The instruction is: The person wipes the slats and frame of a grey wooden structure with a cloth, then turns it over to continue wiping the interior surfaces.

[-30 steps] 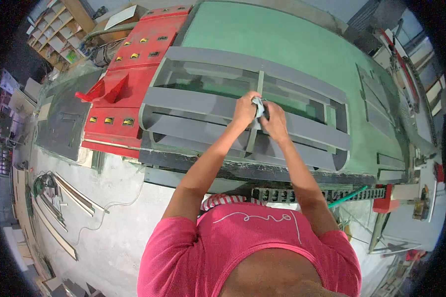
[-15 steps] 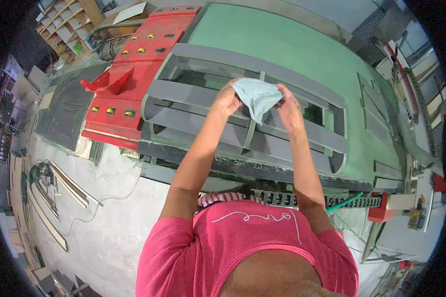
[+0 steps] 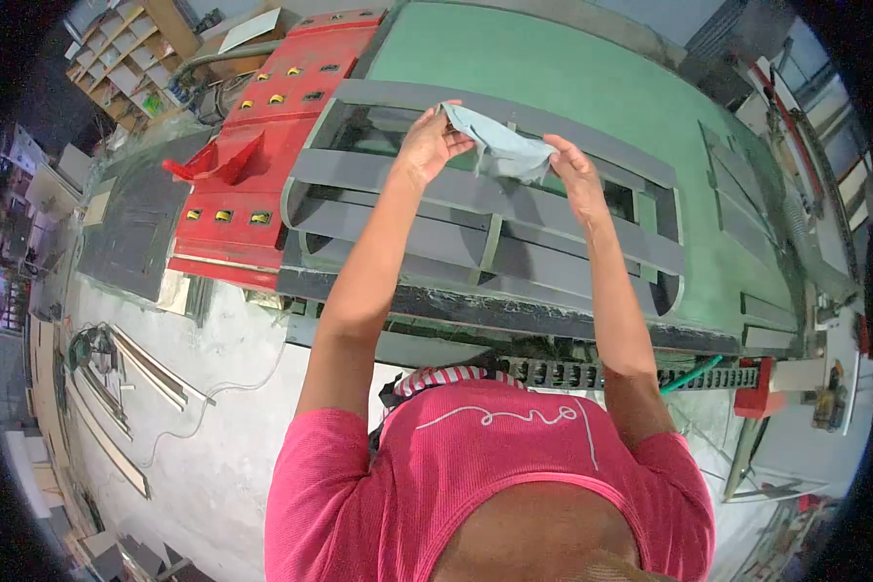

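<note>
Between my two hands a light blue cloth (image 3: pixel 502 147) is stretched out and sags in the middle. My left hand (image 3: pixel 431 144) pinches its left corner, with the lower fingers partly spread. On the other side, my right hand (image 3: pixel 574 171) grips the right end between thumb and fingers. Both hands are raised over a grey slatted panel frame (image 3: pixel 388 173), which lies on the green machine bed. The cloth hides part of the frame's far slats, and its shadow falls on the grey surface.
A red table section (image 3: pixel 262 145) with yellow rollers adjoins the green bed (image 3: pixel 592 78) on the left, with a red folded piece (image 3: pixel 218 163) on it. Long thin strips (image 3: pixel 107 427) and a cable lie on the floor at left. Flat grey pieces (image 3: pixel 742 204) rest at the right.
Both hands have moved farther out and up with the cloth. It hung down in a point before and is now drawn wider and flatter.
</note>
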`<state>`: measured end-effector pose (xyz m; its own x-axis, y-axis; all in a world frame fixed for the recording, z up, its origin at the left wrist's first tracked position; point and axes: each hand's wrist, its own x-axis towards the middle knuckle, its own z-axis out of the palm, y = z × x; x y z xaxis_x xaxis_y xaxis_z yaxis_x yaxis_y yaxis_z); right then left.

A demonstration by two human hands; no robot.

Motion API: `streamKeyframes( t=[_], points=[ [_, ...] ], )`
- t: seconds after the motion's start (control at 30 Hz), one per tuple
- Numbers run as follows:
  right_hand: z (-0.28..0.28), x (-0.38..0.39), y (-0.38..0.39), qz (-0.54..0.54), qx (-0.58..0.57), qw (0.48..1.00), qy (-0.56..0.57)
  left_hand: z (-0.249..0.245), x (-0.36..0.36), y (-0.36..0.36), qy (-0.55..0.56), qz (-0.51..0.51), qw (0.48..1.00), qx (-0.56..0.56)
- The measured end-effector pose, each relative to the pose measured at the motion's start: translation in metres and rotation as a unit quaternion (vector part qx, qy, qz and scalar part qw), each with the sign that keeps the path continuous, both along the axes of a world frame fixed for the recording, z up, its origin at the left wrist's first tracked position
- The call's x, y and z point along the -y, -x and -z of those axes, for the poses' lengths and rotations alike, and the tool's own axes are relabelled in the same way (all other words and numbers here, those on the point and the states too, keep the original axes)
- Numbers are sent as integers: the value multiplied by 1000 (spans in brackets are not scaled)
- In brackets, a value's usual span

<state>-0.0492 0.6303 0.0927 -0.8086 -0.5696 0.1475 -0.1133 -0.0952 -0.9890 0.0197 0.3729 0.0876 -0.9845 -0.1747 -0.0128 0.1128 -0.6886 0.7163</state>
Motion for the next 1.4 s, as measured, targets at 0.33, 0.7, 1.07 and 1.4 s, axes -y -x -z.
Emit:
streamKeyframes(
  t=[0.33,0.7,1.07,1.4],
  points=[
    [59,-25,-32,42,-104,972,-207,65,-18,-26,278,-293,897,178],
    [36,-28,-19,107,-94,969,-204,67,-37,-40,583,-151,783,154],
    [0,-34,8,100,-249,940,-209,-5,-7,-37,444,47,893,62],
    [46,-38,-57,14,-224,879,-420,77,-50,-110,284,13,936,208]
  ],
)
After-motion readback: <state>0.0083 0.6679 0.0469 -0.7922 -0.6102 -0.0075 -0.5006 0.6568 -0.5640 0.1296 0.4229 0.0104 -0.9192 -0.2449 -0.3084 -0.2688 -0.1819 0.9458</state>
